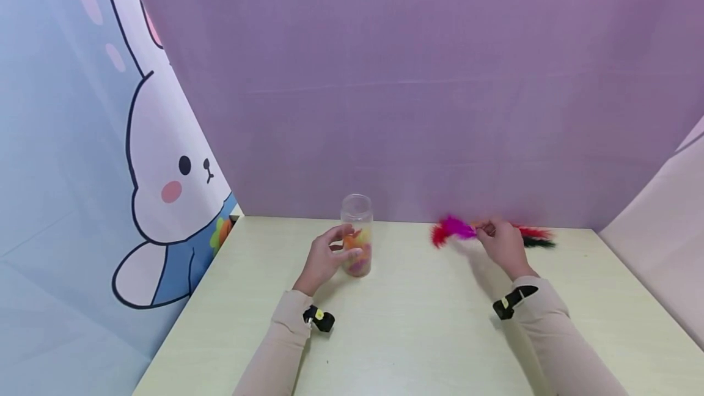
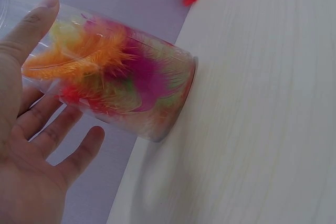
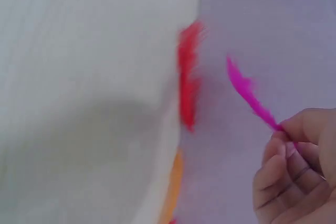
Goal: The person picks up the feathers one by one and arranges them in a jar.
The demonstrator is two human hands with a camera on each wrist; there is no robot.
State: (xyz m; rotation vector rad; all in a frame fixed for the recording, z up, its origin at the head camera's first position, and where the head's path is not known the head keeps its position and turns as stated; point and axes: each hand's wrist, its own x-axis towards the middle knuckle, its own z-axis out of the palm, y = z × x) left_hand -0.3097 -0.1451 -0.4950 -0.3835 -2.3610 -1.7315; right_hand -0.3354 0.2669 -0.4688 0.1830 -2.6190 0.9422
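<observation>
A clear jar (image 1: 357, 220) stands upright on the table, with orange, yellow, purple, red and green feathers (image 2: 105, 66) inside its lower part. My left hand (image 1: 324, 256) holds the jar at its left side, the thumb on one side and the other fingers curving round behind. In my right hand (image 1: 503, 246), thumb and fingertips pinch a magenta feather (image 3: 252, 98) by one end, raised over the table's far edge. Near it on the tabletop lie a red feather (image 3: 188, 77) and an orange feather (image 3: 172, 187). Beyond the right hand, a black feather (image 1: 538, 242) shows.
The pale wooden table (image 1: 407, 322) reaches back to a purple cloth (image 1: 412, 90). At the left hangs a blue cloth with a printed rabbit (image 1: 165, 200), and a white cloth (image 1: 660, 225) borders the right side.
</observation>
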